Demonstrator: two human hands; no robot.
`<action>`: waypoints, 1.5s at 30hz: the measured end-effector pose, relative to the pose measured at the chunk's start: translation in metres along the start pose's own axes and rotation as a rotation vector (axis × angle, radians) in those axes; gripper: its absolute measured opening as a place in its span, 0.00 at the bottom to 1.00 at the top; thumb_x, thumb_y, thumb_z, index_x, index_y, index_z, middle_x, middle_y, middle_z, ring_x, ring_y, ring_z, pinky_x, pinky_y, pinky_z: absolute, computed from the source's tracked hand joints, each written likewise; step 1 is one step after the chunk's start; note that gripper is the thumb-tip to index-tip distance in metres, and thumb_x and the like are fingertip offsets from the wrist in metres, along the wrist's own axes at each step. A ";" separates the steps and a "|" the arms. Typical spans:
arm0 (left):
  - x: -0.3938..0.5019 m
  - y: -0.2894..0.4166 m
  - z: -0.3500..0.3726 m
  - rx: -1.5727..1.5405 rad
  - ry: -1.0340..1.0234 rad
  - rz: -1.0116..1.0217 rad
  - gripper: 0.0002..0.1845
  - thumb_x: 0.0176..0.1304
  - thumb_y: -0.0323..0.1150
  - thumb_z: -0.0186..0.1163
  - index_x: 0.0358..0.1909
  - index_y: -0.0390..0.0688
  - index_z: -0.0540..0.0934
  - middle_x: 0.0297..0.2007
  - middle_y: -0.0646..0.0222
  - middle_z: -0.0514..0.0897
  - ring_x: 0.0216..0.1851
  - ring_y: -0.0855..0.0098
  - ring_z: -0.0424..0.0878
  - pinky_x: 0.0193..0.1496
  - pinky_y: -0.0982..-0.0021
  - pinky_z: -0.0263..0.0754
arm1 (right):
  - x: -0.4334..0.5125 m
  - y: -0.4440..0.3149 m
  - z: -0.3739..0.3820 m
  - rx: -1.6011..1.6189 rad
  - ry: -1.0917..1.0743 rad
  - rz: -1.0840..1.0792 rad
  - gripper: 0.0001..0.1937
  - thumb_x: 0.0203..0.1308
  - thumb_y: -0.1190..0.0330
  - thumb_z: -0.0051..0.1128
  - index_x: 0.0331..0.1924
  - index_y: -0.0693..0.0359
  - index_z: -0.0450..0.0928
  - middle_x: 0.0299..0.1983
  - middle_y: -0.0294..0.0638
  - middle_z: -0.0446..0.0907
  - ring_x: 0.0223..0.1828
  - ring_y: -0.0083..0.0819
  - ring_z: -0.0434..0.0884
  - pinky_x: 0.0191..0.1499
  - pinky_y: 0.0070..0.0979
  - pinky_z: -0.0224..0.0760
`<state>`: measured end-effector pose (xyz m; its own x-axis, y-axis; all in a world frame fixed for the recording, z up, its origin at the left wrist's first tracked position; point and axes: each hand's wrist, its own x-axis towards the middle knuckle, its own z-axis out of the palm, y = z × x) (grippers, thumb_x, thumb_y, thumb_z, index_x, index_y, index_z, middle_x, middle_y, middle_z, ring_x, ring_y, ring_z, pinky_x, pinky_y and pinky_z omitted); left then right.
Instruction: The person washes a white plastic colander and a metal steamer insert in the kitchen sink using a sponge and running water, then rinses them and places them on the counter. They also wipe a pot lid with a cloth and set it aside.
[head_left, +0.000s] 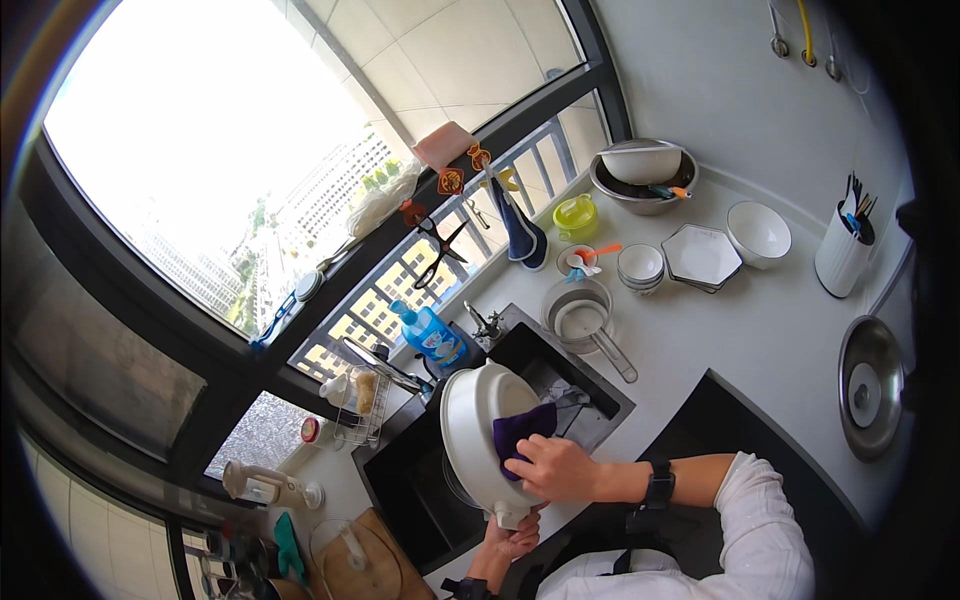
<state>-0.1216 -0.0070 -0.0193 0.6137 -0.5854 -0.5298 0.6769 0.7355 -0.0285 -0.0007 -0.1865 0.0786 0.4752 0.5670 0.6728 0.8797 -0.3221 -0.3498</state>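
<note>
My left hand (517, 534) grips the handle of a white pot (472, 435), which is tilted on its side above the dark sink (409, 480). Its underside faces right. In my right hand (555, 469) is a purple cloth (521, 431), pressed against the pot's bottom. Behind the pot, the faucet (386, 367) reaches over the sink's edge. A crumpled grey cloth (566, 394) lies in the sink's right part.
A blue detergent bottle (431, 337) stands behind the sink. On the counter's right are a clear long-handled saucepan (581, 319), small bowls (641, 266), hexagonal plates (701, 256) and a steel basin (637, 199). A glass lid (356, 555) rests on a wooden board (382, 536) at left.
</note>
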 end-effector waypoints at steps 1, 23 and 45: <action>0.000 0.001 -0.001 0.009 0.015 0.013 0.28 0.63 0.46 0.42 0.52 0.30 0.69 0.13 0.69 0.66 0.07 0.79 0.54 0.10 0.79 0.48 | 0.002 0.001 -0.002 -0.034 -0.015 -0.029 0.15 0.41 0.67 0.57 0.39 0.55 0.76 0.31 0.38 0.68 0.32 0.33 0.73 0.29 0.28 0.71; -0.013 -0.019 -0.003 0.142 -0.068 -0.003 0.29 0.65 0.45 0.41 0.56 0.28 0.64 0.14 0.69 0.67 0.07 0.80 0.55 0.11 0.80 0.53 | 0.049 0.124 0.029 0.314 -0.009 0.792 0.15 0.54 0.61 0.46 0.43 0.53 0.77 0.40 0.47 0.73 0.42 0.46 0.75 0.45 0.37 0.70; -0.008 -0.025 0.027 0.055 -0.126 -0.050 0.31 0.66 0.44 0.44 0.63 0.32 0.57 0.12 0.71 0.63 0.09 0.79 0.56 0.14 0.80 0.53 | -0.046 0.114 0.054 0.491 0.118 1.134 0.19 0.54 0.60 0.46 0.44 0.67 0.73 0.39 0.55 0.78 0.43 0.48 0.78 0.45 0.36 0.70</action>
<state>-0.1330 -0.0300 0.0082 0.6225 -0.6615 -0.4183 0.7270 0.6866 -0.0040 0.0792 -0.2083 -0.0276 0.9897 0.0739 -0.1226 -0.1003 -0.2537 -0.9621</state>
